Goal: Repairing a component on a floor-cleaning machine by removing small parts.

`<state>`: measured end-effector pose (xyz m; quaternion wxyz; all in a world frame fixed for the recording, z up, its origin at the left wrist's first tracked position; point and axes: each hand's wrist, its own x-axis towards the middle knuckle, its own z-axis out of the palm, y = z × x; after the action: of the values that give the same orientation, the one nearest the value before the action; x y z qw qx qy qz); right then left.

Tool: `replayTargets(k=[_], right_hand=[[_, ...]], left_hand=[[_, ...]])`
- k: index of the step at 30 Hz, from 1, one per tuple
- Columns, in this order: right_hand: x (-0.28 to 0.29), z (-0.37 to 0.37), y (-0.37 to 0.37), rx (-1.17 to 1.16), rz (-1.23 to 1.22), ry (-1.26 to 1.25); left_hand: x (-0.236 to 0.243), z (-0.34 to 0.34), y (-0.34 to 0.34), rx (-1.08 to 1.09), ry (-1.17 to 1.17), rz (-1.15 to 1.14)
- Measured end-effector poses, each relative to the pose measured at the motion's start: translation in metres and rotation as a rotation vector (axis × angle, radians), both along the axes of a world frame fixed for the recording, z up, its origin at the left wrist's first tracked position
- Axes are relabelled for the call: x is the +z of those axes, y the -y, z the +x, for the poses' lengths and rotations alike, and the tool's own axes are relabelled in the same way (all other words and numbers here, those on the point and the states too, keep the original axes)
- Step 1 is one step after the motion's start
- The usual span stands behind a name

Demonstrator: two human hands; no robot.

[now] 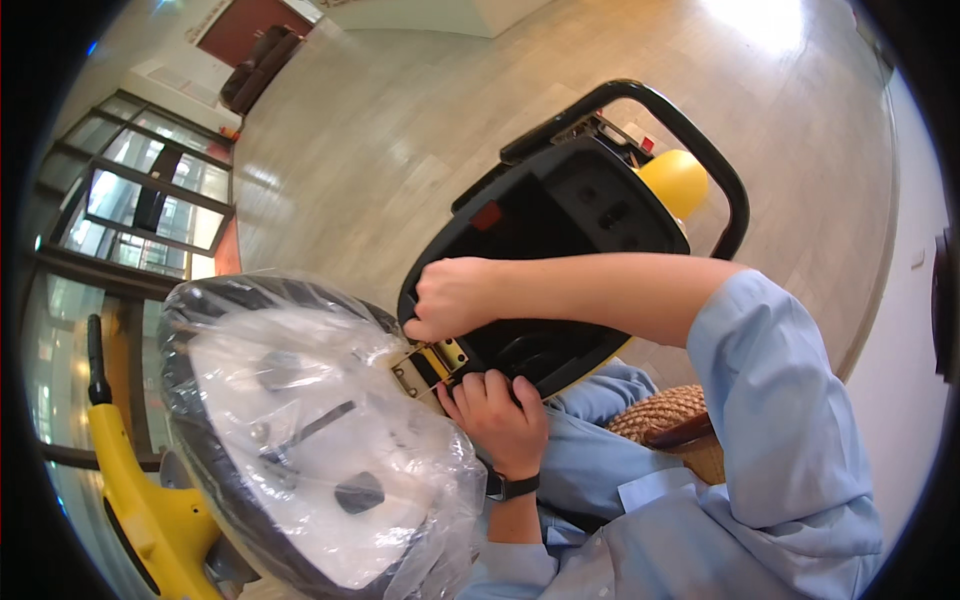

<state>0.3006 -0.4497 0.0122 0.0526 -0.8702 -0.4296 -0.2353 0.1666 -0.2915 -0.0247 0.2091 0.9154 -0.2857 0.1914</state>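
Observation:
A yellow-and-black scooter stands before me, its seat tipped up and wrapped in clear plastic, pale underside showing. A brass-coloured hinge bracket joins the seat to the black storage bin. My right hand is closed in a fist just above the bracket, at the bin's rim; whatever its fingers hold is hidden. Below the bracket, my left hand, with a dark band on its wrist, lays its slightly spread, bent fingers on the bin's edge. Its index finger reaches toward the bracket.
A black tubular rear rail and yellow rear body lie beyond the bin. The yellow front column with a black handle grip is at left. Wicker seating is beside my legs. Glass doors and a dark sofa stand farther off.

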Motion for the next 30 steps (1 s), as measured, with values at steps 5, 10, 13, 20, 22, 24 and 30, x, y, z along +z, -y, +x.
replayTargets(k=[5, 10, 13, 20, 22, 24, 30], right_hand=[[-0.002, 0.004, -0.001, 0.015, -0.020, -0.013], [-0.007, 0.003, 0.001, 0.028, 0.002, 0.049], [-0.011, 0.002, 0.000, 0.037, 0.035, 0.060], [-0.025, -0.006, -0.006, -0.013, 0.111, 0.096], [-0.025, -0.007, -0.008, -0.025, 0.128, 0.101], [-0.028, -0.007, -0.011, -0.041, 0.167, 0.100], [-0.030, -0.002, -0.007, -0.037, 0.057, 0.185]], left_hand=[[0.000, 0.000, 0.002, -0.007, -0.008, 0.020], [-0.001, 0.001, 0.003, -0.015, 0.012, 0.002], [-0.001, 0.000, 0.003, -0.009, 0.000, 0.002], [-0.004, 0.000, 0.004, 0.003, -0.005, 0.003], [-0.002, -0.001, 0.003, 0.010, -0.002, 0.004], [-0.003, 0.000, 0.002, 0.014, -0.001, 0.002], [-0.004, 0.000, 0.002, 0.017, 0.002, -0.002]])
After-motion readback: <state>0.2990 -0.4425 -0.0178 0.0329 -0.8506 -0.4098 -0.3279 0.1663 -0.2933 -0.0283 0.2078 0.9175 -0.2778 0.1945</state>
